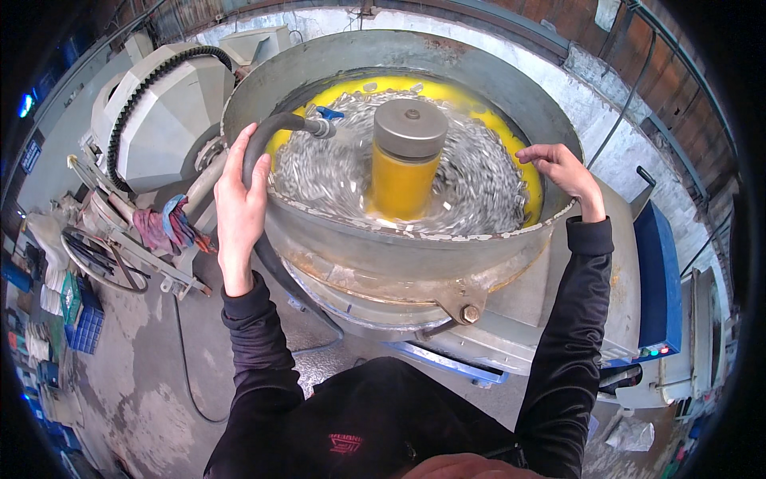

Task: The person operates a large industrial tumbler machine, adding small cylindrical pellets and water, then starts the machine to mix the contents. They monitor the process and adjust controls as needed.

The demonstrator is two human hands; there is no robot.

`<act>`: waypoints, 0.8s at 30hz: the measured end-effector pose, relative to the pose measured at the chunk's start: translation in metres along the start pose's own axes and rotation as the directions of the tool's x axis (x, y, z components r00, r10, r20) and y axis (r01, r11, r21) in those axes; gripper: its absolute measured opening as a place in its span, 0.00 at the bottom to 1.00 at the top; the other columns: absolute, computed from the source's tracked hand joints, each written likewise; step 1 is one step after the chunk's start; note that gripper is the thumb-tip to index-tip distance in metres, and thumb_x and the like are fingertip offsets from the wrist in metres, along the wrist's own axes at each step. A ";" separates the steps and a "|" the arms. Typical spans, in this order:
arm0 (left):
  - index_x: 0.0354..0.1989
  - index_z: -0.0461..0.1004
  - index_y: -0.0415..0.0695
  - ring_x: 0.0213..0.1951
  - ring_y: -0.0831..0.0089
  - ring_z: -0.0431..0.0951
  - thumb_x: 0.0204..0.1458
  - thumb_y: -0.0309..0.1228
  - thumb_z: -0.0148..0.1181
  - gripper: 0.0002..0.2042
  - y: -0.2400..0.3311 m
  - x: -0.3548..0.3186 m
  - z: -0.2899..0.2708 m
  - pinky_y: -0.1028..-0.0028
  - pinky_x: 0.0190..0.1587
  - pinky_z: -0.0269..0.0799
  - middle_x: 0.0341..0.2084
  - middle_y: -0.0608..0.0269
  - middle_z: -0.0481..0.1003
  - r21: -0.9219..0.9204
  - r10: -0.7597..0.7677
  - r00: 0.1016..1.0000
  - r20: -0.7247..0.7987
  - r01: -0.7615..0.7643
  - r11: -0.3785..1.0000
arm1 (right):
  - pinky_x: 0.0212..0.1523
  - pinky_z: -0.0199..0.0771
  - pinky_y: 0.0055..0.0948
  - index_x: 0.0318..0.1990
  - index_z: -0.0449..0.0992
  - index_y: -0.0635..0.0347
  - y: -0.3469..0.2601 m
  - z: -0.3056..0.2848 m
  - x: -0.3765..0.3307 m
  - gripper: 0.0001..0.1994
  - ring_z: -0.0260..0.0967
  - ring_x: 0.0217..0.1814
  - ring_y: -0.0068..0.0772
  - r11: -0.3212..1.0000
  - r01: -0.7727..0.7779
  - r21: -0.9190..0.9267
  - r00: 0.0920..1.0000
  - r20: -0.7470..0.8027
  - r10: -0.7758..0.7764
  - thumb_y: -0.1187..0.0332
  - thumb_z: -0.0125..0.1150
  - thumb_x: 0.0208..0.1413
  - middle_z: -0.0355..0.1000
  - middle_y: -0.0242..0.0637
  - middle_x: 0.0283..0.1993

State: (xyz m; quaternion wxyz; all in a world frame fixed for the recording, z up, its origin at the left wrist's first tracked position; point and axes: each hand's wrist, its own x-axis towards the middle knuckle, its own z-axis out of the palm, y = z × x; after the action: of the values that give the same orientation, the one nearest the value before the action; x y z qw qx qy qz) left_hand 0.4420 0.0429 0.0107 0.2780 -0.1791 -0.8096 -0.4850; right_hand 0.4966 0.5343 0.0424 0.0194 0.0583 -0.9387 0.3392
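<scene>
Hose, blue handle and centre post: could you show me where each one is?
Hose (277, 124): head view, on its upper bend.
Blue handle (329, 113): head view, on its middle.
Centre post (405, 176): head view, on its yellow side.

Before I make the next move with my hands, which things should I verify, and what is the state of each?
1. Grey pieces at rest: not ok; blurred, apparently moving.
2. Right hand outside the tub: not ok; fingers reach over its inside.
3. Hose end over the tub: ok.
4. Left hand gripping the hose firmly: cannot tell.
5. Blue valve handle shut: cannot tell.
</scene>
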 end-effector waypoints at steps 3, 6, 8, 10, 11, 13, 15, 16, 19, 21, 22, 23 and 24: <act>0.62 0.65 0.43 0.57 0.63 0.72 0.59 0.31 0.53 0.22 0.001 0.000 0.000 0.69 0.59 0.64 0.55 0.48 0.72 -0.012 -0.016 1.000 0.006 0.016 1.000 | 0.60 0.65 0.29 0.50 0.75 0.70 0.000 0.000 0.000 0.21 0.71 0.55 0.33 1.000 0.007 0.020 1.000 0.008 -0.007 0.81 0.46 0.48 0.76 0.43 0.49; 0.62 0.65 0.43 0.57 0.62 0.72 0.59 0.32 0.53 0.22 0.001 0.000 0.000 0.68 0.59 0.64 0.55 0.48 0.72 0.003 -0.012 1.000 0.003 0.012 1.000 | 0.59 0.65 0.29 0.50 0.75 0.70 -0.001 0.000 0.000 0.21 0.71 0.55 0.32 1.000 -0.001 0.027 1.000 0.013 0.000 0.81 0.45 0.48 0.76 0.42 0.48; 0.62 0.65 0.43 0.58 0.62 0.72 0.59 0.32 0.53 0.22 0.001 0.000 0.000 0.68 0.59 0.64 0.55 0.48 0.72 0.011 -0.002 1.000 -0.001 0.002 1.000 | 0.59 0.66 0.28 0.50 0.76 0.70 -0.002 0.000 0.000 0.21 0.71 0.54 0.31 1.000 -0.013 0.021 1.000 0.013 0.013 0.81 0.45 0.48 0.76 0.42 0.48; 0.62 0.65 0.43 0.58 0.62 0.72 0.59 0.32 0.53 0.22 0.000 0.000 0.000 0.68 0.60 0.63 0.55 0.48 0.72 0.007 0.006 1.000 -0.003 -0.006 1.000 | 0.59 0.66 0.28 0.50 0.76 0.70 -0.002 -0.001 -0.001 0.21 0.71 0.54 0.32 1.000 -0.018 0.015 1.000 0.008 0.017 0.81 0.45 0.48 0.76 0.42 0.48; 0.62 0.65 0.43 0.58 0.61 0.72 0.59 0.32 0.53 0.22 -0.001 0.000 0.000 0.68 0.60 0.64 0.55 0.48 0.72 0.014 0.003 1.000 -0.003 -0.003 1.000 | 0.59 0.66 0.28 0.50 0.75 0.70 -0.002 -0.001 -0.001 0.20 0.71 0.54 0.32 1.000 0.004 0.019 1.000 0.009 -0.004 0.81 0.45 0.48 0.76 0.42 0.48; 0.62 0.65 0.43 0.58 0.61 0.72 0.59 0.32 0.53 0.22 -0.003 0.000 0.000 0.68 0.60 0.64 0.55 0.48 0.72 0.027 -0.002 1.000 0.000 0.002 1.000 | 0.59 0.66 0.28 0.50 0.76 0.70 -0.002 -0.001 0.000 0.20 0.71 0.54 0.32 1.000 -0.001 0.014 1.000 0.006 0.000 0.81 0.46 0.48 0.76 0.42 0.48; 0.62 0.66 0.43 0.37 0.75 0.68 0.58 0.30 0.54 0.22 -0.004 0.001 0.001 0.75 0.43 0.66 0.44 0.58 0.73 0.068 0.065 0.997 -0.029 -0.063 0.996 | 0.59 0.66 0.29 0.50 0.76 0.70 -0.001 -0.001 0.001 0.20 0.71 0.54 0.32 1.000 0.000 0.016 1.000 0.007 0.000 0.81 0.46 0.48 0.76 0.42 0.48; 0.62 0.66 0.43 0.31 0.78 0.67 0.58 0.30 0.54 0.22 -0.005 0.002 0.001 0.77 0.38 0.67 0.41 0.61 0.73 0.075 0.081 0.996 -0.037 -0.078 0.994 | 0.59 0.66 0.29 0.50 0.76 0.70 0.000 -0.001 0.001 0.20 0.71 0.54 0.32 1.000 -0.005 0.018 1.000 0.007 0.005 0.81 0.46 0.48 0.76 0.42 0.48; 0.62 0.66 0.43 0.31 0.79 0.67 0.59 0.30 0.54 0.22 -0.004 0.001 0.002 0.78 0.38 0.67 0.41 0.61 0.73 0.061 0.080 0.996 -0.041 -0.077 0.995 | 0.59 0.66 0.29 0.50 0.76 0.70 0.001 -0.001 0.001 0.21 0.71 0.54 0.33 1.000 0.001 0.002 1.000 0.003 -0.001 0.80 0.46 0.48 0.76 0.42 0.48; 0.62 0.65 0.43 0.46 0.69 0.71 0.59 0.31 0.53 0.22 -0.003 0.000 0.001 0.72 0.51 0.65 0.49 0.53 0.73 0.022 0.029 0.999 -0.021 -0.029 0.999 | 0.59 0.66 0.29 0.50 0.76 0.70 0.001 -0.001 0.001 0.21 0.71 0.54 0.33 1.000 0.002 -0.004 1.000 0.001 -0.002 0.80 0.46 0.47 0.76 0.43 0.48; 0.62 0.65 0.42 0.56 0.63 0.73 0.60 0.32 0.53 0.22 -0.002 -0.001 0.001 0.69 0.59 0.64 0.54 0.48 0.73 -0.001 -0.005 1.000 -0.005 0.005 1.000 | 0.59 0.66 0.29 0.50 0.76 0.70 0.001 -0.001 0.001 0.21 0.71 0.54 0.33 1.000 -0.003 -0.003 1.000 0.002 0.003 0.80 0.46 0.47 0.76 0.43 0.48; 0.62 0.65 0.42 0.56 0.63 0.73 0.60 0.32 0.53 0.22 -0.001 -0.001 0.001 0.69 0.59 0.64 0.54 0.48 0.73 -0.004 -0.006 1.000 -0.004 0.006 1.000 | 0.59 0.66 0.29 0.50 0.76 0.70 0.001 -0.001 0.001 0.21 0.71 0.54 0.33 1.000 0.012 0.004 1.000 0.007 -0.012 0.80 0.46 0.47 0.77 0.43 0.47; 0.62 0.65 0.42 0.56 0.63 0.73 0.60 0.32 0.53 0.22 0.000 -0.001 0.001 0.69 0.59 0.64 0.54 0.48 0.73 -0.006 -0.008 1.000 -0.004 0.008 1.000 | 0.59 0.66 0.29 0.50 0.76 0.70 0.002 0.000 0.000 0.21 0.71 0.54 0.33 1.000 -0.002 -0.003 1.000 0.001 0.002 0.80 0.46 0.47 0.77 0.43 0.47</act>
State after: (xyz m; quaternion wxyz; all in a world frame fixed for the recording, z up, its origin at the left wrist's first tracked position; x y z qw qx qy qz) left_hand 0.4422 0.0434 0.0099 0.2771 -0.1756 -0.8083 -0.4890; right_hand 0.4960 0.5357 0.0418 0.0189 0.0576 -0.9392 0.3379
